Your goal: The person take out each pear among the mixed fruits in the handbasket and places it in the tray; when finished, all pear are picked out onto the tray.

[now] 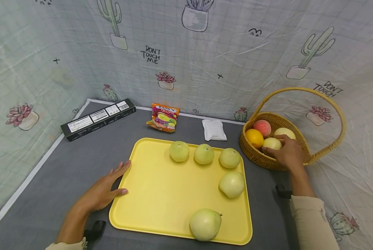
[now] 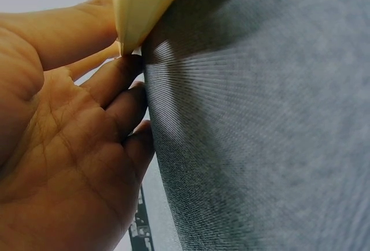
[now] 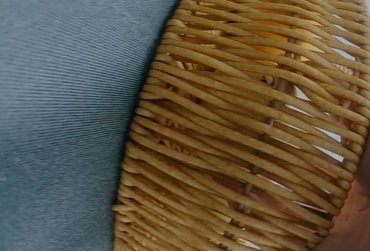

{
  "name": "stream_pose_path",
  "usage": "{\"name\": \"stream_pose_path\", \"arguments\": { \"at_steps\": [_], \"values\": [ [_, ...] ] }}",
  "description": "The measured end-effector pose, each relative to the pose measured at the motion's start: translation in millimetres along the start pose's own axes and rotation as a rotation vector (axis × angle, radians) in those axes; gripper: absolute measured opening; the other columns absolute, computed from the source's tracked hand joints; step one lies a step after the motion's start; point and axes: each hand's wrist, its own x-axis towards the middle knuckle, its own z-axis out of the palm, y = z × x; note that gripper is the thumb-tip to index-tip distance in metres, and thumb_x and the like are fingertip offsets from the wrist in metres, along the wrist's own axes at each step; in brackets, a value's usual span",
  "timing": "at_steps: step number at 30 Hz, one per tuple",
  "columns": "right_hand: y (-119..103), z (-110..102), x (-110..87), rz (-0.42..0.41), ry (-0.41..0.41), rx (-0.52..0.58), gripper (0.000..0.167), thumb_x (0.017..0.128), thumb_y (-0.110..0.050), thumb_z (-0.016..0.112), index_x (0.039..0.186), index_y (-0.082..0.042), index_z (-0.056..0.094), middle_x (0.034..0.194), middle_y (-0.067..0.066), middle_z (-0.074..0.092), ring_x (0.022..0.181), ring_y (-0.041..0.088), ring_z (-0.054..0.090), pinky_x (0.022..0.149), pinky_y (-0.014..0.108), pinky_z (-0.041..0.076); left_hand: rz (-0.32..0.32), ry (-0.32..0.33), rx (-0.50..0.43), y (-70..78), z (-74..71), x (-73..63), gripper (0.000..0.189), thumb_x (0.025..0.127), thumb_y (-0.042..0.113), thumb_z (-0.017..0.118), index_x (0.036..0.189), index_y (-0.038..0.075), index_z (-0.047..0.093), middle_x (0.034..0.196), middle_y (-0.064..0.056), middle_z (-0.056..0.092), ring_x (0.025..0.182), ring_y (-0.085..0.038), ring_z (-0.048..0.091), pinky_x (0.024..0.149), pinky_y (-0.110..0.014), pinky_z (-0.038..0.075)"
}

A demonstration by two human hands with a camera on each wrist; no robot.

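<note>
My left hand [image 1: 103, 189] lies at the left rim of a yellow tray [image 1: 161, 194], fingers stretched out and touching the edge. In the left wrist view, the thumb is beside the tray's rim [image 2: 136, 8]. My right hand [image 1: 287, 151] reaches into a wicker basket [image 1: 261, 161], thumb and fingers around a pale green round fruit [image 1: 271, 143]. Next to that fruit are an orange [image 1: 254, 138], a peach [image 1: 262, 127] and another pale green fruit [image 1: 284, 132]. Woven basket wall [image 3: 248, 112] hides most of the right hand in the right wrist view.
Several pale green fruits, including a large one [image 1: 205, 224], sit on the tray's far and right sides. Behind it are a black box [image 1: 99, 118], an orange snack packet [image 1: 163, 118] and a white packet [image 1: 214, 130]. The basket's tall handle [image 1: 298, 89] arches upward.
</note>
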Motion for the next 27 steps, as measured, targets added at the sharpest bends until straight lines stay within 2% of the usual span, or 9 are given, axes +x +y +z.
{"name": "stream_pose_path", "arguments": {
  "at_steps": [5, 9, 13, 18, 20, 23, 27],
  "values": [
    [1, 2, -1.3, 0.013, 0.051, 0.025, 0.083, 0.089, -0.045, 0.086, 0.15, 0.002, 0.054, 0.133, 0.036, 0.057, 0.115, 0.051, 0.053, 0.087, 0.058, 0.045, 0.004, 0.002, 0.001, -0.5, 0.4, 0.0, 0.1, 0.091, 0.02, 0.082, 0.171, 0.02, 0.024, 0.177, -0.02, 0.019, 0.16, -0.057, 0.017, 0.122, -0.08, 0.018],
    [1, 5, -5.9, 0.007, 0.123, 0.095, 0.076, 0.087, -0.04, 0.089, 0.146, -0.002, 0.059, 0.133, 0.033, 0.055, 0.115, 0.048, 0.054, 0.08, 0.045, 0.042, -0.002, 0.001, 0.009, 0.5, 1.0, -0.1, 0.1, 0.09, 0.02, 0.082, 0.171, 0.02, 0.024, 0.177, -0.021, 0.02, 0.158, -0.06, 0.018, 0.121, -0.081, 0.02],
    [0, 7, -11.8, 0.006, 0.196, 0.196, 0.073, 0.087, -0.034, 0.09, 0.147, -0.006, 0.061, 0.14, 0.03, 0.052, 0.12, 0.051, 0.061, 0.081, 0.033, 0.041, 0.004, 0.002, 0.008, -0.4, 0.7, 0.0, 0.099, 0.091, 0.02, 0.082, 0.171, 0.02, 0.024, 0.177, -0.021, 0.02, 0.158, -0.06, 0.018, 0.12, -0.081, 0.02],
    [-4, 7, -18.3, 0.026, 0.292, 0.294, 0.074, 0.085, -0.03, 0.091, 0.15, -0.013, 0.061, 0.144, 0.021, 0.055, 0.123, 0.047, 0.067, 0.075, 0.01, 0.042, 0.003, 0.005, 0.008, -1.7, 0.0, 0.1, 0.1, 0.09, 0.02, 0.083, 0.172, 0.021, 0.024, 0.177, -0.021, 0.019, 0.157, -0.061, 0.018, 0.12, -0.082, 0.02],
    [-7, 8, -21.1, 0.036, 0.338, 0.321, 0.074, 0.083, -0.03, 0.092, 0.15, -0.017, 0.062, 0.144, 0.017, 0.056, 0.123, 0.04, 0.067, 0.074, 0.007, 0.041, -0.003, 0.004, 0.015, -1.4, 0.1, 0.0, 0.101, 0.09, 0.021, 0.083, 0.172, 0.022, 0.023, 0.176, -0.022, 0.02, 0.156, -0.063, 0.018, 0.119, -0.082, 0.021],
    [-14, 8, -24.5, 0.038, 0.409, 0.354, 0.072, 0.081, -0.03, 0.094, 0.146, -0.022, 0.065, 0.142, 0.012, 0.057, 0.116, 0.02, 0.065, 0.076, 0.007, 0.042, -0.006, 0.004, 0.019, -1.0, 0.4, -0.1, 0.101, 0.09, 0.022, 0.083, 0.172, 0.022, 0.023, 0.176, -0.022, 0.02, 0.155, -0.064, 0.018, 0.118, -0.083, 0.022],
    [-27, 5, -29.5, -0.016, 0.485, 0.417, 0.071, 0.078, -0.025, 0.096, 0.143, -0.026, 0.068, 0.13, -0.005, 0.056, 0.107, -0.005, 0.055, 0.077, 0.0, 0.047, -0.003, 0.006, 0.018, -1.2, 0.6, -0.1, 0.101, 0.09, 0.021, 0.083, 0.171, 0.021, 0.024, 0.176, -0.021, 0.021, 0.156, -0.063, 0.018, 0.119, -0.082, 0.021]
  ]
}}
